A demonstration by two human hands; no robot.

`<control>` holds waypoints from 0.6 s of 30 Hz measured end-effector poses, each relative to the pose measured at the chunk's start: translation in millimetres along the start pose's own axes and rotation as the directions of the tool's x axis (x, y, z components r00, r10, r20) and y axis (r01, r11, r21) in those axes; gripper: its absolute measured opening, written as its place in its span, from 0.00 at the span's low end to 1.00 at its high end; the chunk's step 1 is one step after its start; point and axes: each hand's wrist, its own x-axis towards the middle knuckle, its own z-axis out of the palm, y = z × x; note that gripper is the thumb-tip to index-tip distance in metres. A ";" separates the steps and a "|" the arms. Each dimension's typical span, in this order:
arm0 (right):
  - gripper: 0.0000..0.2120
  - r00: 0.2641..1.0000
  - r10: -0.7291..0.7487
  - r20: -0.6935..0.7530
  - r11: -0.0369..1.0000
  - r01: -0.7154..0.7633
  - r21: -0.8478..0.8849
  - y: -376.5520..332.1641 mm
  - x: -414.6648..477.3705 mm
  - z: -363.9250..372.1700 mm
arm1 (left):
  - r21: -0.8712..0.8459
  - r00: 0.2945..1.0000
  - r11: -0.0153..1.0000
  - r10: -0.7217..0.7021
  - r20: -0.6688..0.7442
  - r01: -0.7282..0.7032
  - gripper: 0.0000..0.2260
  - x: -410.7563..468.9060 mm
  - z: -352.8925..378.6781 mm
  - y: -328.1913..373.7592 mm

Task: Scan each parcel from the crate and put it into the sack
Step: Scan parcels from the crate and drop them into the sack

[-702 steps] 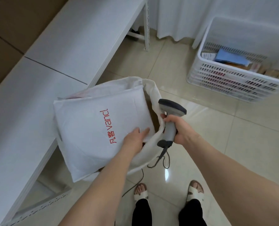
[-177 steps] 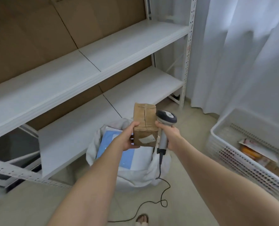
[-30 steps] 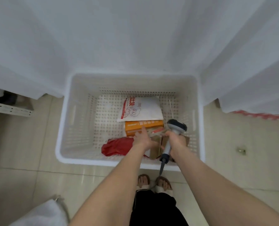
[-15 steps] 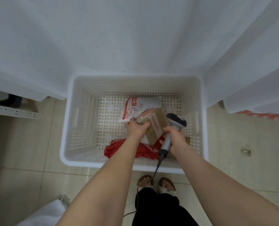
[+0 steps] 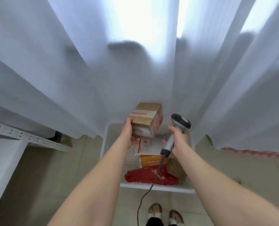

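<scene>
The cardboard box (image 5: 146, 119) was held in the air above the far end of the white plastic crate (image 5: 151, 187), in front of the curtain (image 5: 86, 79). It was tilted, with its taped top face turned towards the camera. A strip of white tape with red print ran across that face, and more red print showed on the side facing right. Its longer edges seemed to run away from the person, though blur made this uncertain. The card was brown, creased and matt.

The left hand (image 5: 129, 134) gripped the box at its near left corner, with the thumb on top and the fingers curled beneath. The right hand (image 5: 178, 136) was closed around the handle of a grey barcode scanner (image 5: 178, 126), just right of the box. The scanner's dark head was uppermost and its cable (image 5: 151, 181) trailed down over the crate rim.

In the perforated crate lay a white pouch with red print (image 5: 145, 146), an orange carton (image 5: 151, 160) and a crumpled red plastic bag (image 5: 148, 176).
</scene>
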 end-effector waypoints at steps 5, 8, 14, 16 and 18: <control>0.26 0.989 -0.063 0.133 0.996 0.055 0.066 -40.3 -84.7 9.4 | -0.053 0.989 0.999 -0.001 0.145 0.009 0.23 -87.0 -19.4 44.4; 0.24 0.958 -0.066 0.279 0.991 0.030 0.131 -53.6 -138.5 4.5 | -0.053 0.979 0.999 0.008 0.202 0.003 0.23 -139.2 -34.0 51.0; 0.25 0.902 -0.174 0.395 0.975 0.101 0.198 -66.7 -227.4 -20.5 | 0.124 0.966 0.976 0.148 0.213 -0.177 0.20 -238.2 -53.1 37.6; 0.25 0.886 -0.202 0.418 0.974 0.138 0.178 -67.1 -252.3 -29.3 | 0.104 0.959 0.963 0.229 0.165 -0.248 0.16 -269.3 -53.7 34.8; 0.25 0.877 -0.231 0.421 0.970 0.175 0.168 -67.7 -271.9 -37.2 | 0.088 0.929 0.928 0.351 0.121 -0.362 0.13 -296.3 -53.0 33.9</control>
